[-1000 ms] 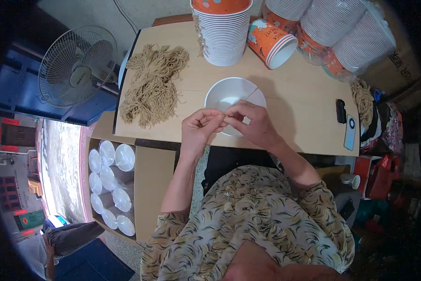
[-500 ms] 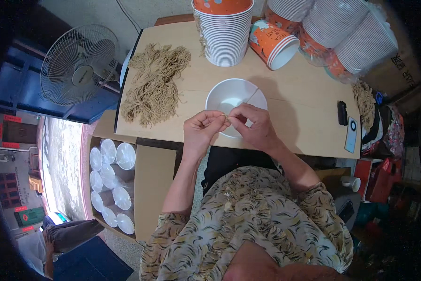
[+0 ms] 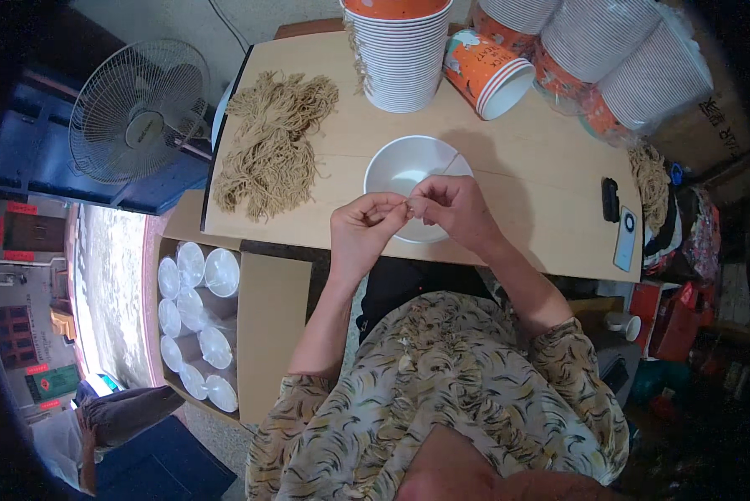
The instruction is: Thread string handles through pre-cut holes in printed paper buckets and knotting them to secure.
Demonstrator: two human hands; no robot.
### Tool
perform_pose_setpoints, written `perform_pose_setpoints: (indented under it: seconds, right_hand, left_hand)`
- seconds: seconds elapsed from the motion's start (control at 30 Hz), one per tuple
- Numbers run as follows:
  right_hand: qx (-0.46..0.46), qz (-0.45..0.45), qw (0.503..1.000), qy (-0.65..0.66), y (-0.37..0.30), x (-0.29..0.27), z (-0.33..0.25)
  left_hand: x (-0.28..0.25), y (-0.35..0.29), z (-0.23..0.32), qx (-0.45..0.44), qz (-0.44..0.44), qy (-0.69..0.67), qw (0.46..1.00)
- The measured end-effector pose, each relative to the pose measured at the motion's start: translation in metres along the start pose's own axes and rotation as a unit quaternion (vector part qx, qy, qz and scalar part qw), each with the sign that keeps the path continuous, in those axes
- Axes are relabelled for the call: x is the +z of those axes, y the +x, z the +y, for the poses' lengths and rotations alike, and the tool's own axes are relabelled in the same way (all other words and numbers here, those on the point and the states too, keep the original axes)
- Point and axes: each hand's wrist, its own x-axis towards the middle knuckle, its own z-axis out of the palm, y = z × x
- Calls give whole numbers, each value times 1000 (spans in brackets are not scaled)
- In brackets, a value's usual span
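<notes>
Note the round white paper bucket point(image 3: 390, 164), standing open end up near the front edge of the tabletop point(image 3: 550, 213), roughly midway between left and right edges. Inside the right part of its rim, note also a thin strand point(image 3: 452, 162), slanting down toward the right hand point(image 3: 459, 215). Fingertip to fingertip with the left hand point(image 3: 361, 231), over the near side of the mouth. Pinching with thumb and forefinger on both sides, apparently at the strand's end; too small and too covered to tell for certain, or to make out any knot.

Judge the bucket light, thin-walled and springy: likely to skid or tip under a sideways tug, to dent under a hard squeeze. Best taken by the outer wall just below the rim. Treat the strand as limp, soft and probably not slippery, much like the twisted tan cords point(image 3: 275, 150) heaped along the left edge; perhaps prone to fray at the tip. Best nipped close to the end, with light tension only.

Toward the rear edge, find a tall stack of paper buckets point(image 3: 398, 71) and, just right of that, orange-printed buckets point(image 3: 477, 73) nested on their side. Near the right front corner, find a phone point(image 3: 624, 242).
</notes>
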Motion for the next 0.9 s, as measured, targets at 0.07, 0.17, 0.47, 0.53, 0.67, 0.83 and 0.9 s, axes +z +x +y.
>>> perform_pose_setpoints:
  seconds: [0.07,0.17,0.47,0.53,0.67,0.83,0.9]
  right_hand:
    - [11,4,1000,-5,2,-1,-1]
    - [23,11,1000,9,0,1,-2]
    - [2,-4,1000,2,-1,-4,-6]
    - [36,20,998,53,1,-6,-6]
    - [50,2,999,-8,8,-7,-3]
    - [74,-72,994,33,7,-9,-3]
    - [74,-77,994,38,5,-10,-4]
  left_hand:
    - [0,1,-3,-1,-1,4,1000]
    - [-1,2,-3,-3,-3,12,1000]
    - [-4,6,-2,-25,-17,-8,1000]
    - [-4,6,1,-41,-20,-19,999]
    - [-7,5,2,-44,-38,-36,998]
    - [-6,5,1,-34,-50,-1,998]
    - [-6,5,0,-26,-50,-7,998]
